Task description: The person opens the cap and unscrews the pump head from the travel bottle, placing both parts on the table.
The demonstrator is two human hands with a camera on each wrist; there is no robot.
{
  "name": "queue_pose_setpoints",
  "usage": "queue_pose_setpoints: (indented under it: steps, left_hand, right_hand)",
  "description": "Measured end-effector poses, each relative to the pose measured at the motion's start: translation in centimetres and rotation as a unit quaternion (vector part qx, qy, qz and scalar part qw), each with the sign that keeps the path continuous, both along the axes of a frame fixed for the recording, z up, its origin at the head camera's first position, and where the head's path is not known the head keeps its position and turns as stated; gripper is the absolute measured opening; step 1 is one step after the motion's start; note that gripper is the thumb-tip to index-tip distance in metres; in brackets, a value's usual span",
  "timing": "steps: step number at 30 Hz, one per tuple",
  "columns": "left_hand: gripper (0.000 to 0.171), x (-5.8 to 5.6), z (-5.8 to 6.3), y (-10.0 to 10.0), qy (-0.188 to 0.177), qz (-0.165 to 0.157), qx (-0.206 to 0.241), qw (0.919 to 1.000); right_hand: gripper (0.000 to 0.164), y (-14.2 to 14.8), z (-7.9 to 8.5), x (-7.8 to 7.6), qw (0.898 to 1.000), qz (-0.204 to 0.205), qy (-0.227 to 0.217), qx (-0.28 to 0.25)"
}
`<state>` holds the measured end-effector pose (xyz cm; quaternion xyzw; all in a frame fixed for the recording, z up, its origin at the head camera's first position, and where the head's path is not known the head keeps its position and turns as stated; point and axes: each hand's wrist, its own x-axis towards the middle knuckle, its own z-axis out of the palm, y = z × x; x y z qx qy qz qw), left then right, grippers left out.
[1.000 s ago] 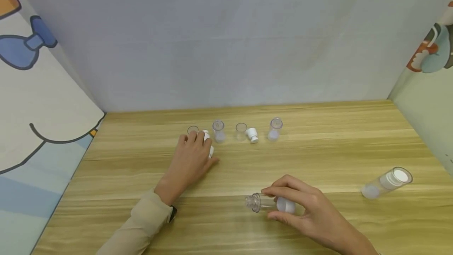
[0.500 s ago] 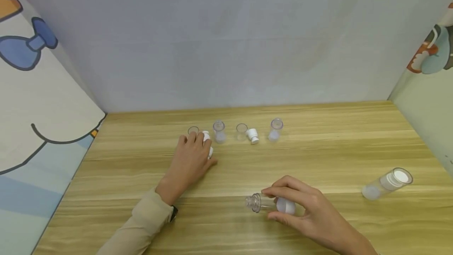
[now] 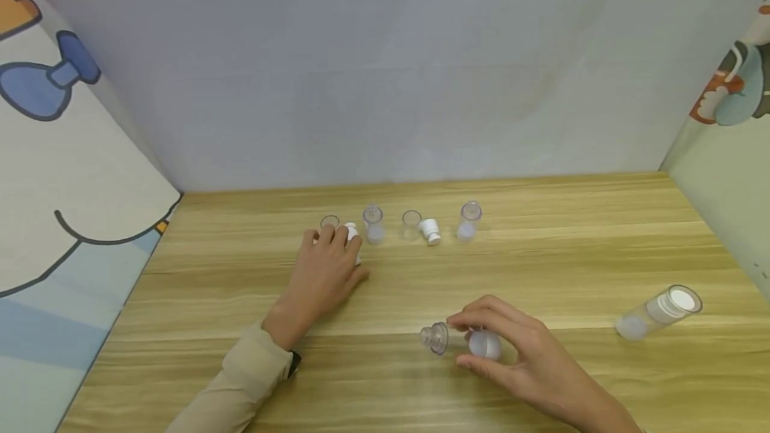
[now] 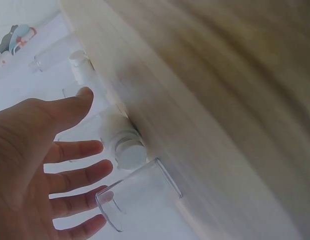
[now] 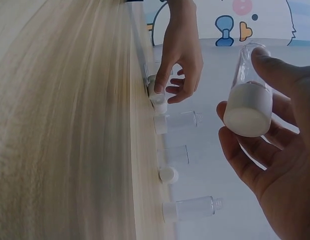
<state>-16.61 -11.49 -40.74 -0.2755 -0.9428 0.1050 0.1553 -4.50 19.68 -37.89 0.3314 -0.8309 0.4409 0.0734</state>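
Note:
My right hand (image 3: pixel 511 353) grips a small clear bottle (image 3: pixel 460 341) with a white base, its open neck pointing left just above the wooden table (image 3: pixel 541 266). In the right wrist view the bottle (image 5: pixel 248 100) sits between thumb and fingers. My left hand (image 3: pixel 325 269) reaches to the back row, fingers spread over a white pump cap (image 3: pixel 352 232). In the left wrist view the fingers (image 4: pixel 70 172) lie fairly straight beside the cap (image 4: pixel 124 146) and a clear cup (image 4: pixel 140 200), without closing on either.
Along the back stand a clear cup (image 3: pixel 329 222), a small bottle (image 3: pixel 373 225), another clear cup (image 3: pixel 411 220), a white cap (image 3: pixel 430 230) and a further bottle (image 3: pixel 468 220). A capped bottle (image 3: pixel 658 311) lies on its side at the right. Fabric walls enclose the table.
My right hand has raised the bottle slightly and shifted it a little to the right. My left hand has stayed over the white pump cap.

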Motion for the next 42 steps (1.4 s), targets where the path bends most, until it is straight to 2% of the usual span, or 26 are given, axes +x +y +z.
queue_pose_setpoints:
  steps: [6,16,21,28,30,36,42]
  left_hand:
    - [0.046,0.1,0.5,-0.1,-0.018,0.000,0.015,0.9997]
    - [0.044,0.4,1.1,-0.1,0.001,-0.009,0.022,0.9997]
    - [0.040,1.0,1.5,-0.3,0.003,-0.003,0.044,0.9990]
    - [0.029,2.1,1.9,-0.8,0.017,-0.010,0.087,0.9960]
    - [0.028,2.4,2.0,-0.8,0.019,-0.010,0.093,0.9954]
    - [0.031,3.4,2.3,-1.2,0.020,-0.004,0.090,0.9957]
    - [0.029,4.2,3.0,-1.4,0.012,-0.004,0.088,0.9961]
  right_hand:
    - [0.047,0.0,-0.3,-0.1,1.000,-0.008,-0.007,0.004]
    - [0.049,-0.1,-0.5,-0.7,1.000,-0.025,-0.011,0.003]
    - [0.050,-0.6,-0.3,-1.2,0.999,-0.034,-0.014,0.002]
    - [0.049,-1.6,-0.1,-2.5,0.999,-0.043,0.009,-0.027]
    - [0.046,-1.9,-0.1,-3.0,0.998,-0.050,-0.004,-0.035]
    - [0.038,-3.3,-0.2,-4.5,0.992,-0.062,-0.089,-0.063]
    - [0.040,-5.1,-0.4,-6.5,0.985,-0.062,-0.144,-0.074]
